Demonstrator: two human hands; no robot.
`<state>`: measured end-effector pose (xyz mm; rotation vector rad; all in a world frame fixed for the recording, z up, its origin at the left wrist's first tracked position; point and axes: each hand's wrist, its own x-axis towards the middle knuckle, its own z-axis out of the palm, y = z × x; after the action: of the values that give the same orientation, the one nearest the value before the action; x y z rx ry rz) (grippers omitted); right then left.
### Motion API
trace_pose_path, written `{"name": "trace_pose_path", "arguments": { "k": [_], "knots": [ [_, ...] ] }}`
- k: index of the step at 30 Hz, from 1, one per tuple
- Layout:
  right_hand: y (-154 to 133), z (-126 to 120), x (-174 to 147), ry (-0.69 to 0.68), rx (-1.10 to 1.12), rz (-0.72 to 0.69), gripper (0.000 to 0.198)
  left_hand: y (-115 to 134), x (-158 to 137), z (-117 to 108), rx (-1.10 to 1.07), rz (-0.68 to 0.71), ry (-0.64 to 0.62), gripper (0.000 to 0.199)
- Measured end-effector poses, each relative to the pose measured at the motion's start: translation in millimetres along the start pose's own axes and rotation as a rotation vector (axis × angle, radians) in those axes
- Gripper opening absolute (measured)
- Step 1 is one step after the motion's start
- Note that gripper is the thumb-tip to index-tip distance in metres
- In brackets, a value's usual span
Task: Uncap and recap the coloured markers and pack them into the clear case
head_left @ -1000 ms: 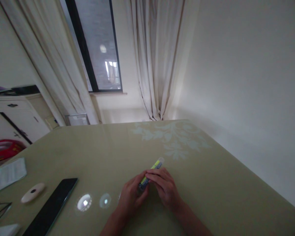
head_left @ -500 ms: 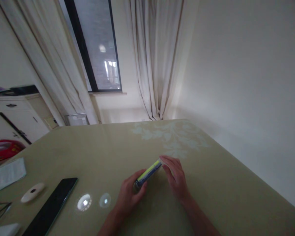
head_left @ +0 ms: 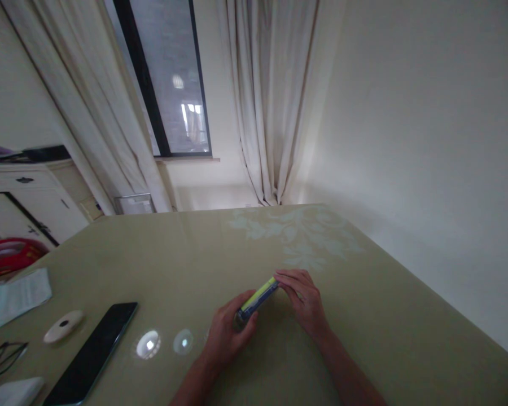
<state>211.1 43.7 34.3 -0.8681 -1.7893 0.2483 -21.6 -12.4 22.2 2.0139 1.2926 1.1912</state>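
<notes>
Above the near middle of the table, my left hand (head_left: 231, 331) is closed around the lower end of a slim yellow-green and blue box (head_left: 257, 300). The box tilts up toward the right, and fine print on its side is too small to read. At its raised end, the fingers and thumb of my right hand (head_left: 302, 296) come together in a pinch on the tip. Those fingers cover the tip, so what exactly they grip there is hidden.
On the left of the greenish table (head_left: 165, 254) lie a black phone (head_left: 93, 352), a white oval object (head_left: 63, 326), glasses (head_left: 2, 361), a face mask (head_left: 21, 296) and a white object (head_left: 17, 392). A wall (head_left: 427, 169) borders the right side.
The fingers of my right hand have closed together on the upper end of the box; they were more spread before. The whole view has shifted slightly.
</notes>
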Motion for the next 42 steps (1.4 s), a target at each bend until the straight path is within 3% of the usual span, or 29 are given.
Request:
{"name": "trace_pose_path", "arguments": {
  "k": [9, 17, 23, 27, 32, 35, 39, 42],
  "knots": [
    [-3.5, 3.8, -2.7, 0.077, -0.018, 0.053, 0.015, -1.2, -3.3, 3.9, 0.01, -0.019, -0.023, 0.039],
    [-11.9, 13.3, -7.4, 0.145, -0.045, 0.223, 0.027, -17.4, -14.1, 6.2, -0.136, -0.023, -0.021, 0.058],
    [3.3, 15.8, -12.4, 0.199, 0.077, 0.515, 0.037, -13.5, -2.4, 9.6, -0.126, -0.244, 0.106, 0.054],
    [23.1, 12.7, -15.5, 0.254, 0.118, 0.596, 0.034, -16.4, 2.9, 4.6, -0.036, -0.287, 0.182, 0.052],
    [53.5, -7.5, -16.4, 0.23, 0.018, 0.63, 0.027, -23.9, 0.3, 1.5, 0.074, -0.255, 0.058, 0.044],
    [65.0, -22.9, -15.8, 0.261, -0.076, 0.606, 0.024, -22.2, -2.8, 4.8, 0.229, -0.165, 0.0, 0.044],
    [52.8, -23.4, -12.3, 0.195, -0.146, 0.538, 0.024, -17.4, -9.1, 10.5, 0.376, -0.059, -0.146, 0.054],
    [27.4, -4.1, -9.6, -0.004, -0.173, 0.384, 0.025, -13.5, -15.2, 16.0, 0.407, -0.01, -0.23, 0.07]
  ]
}}
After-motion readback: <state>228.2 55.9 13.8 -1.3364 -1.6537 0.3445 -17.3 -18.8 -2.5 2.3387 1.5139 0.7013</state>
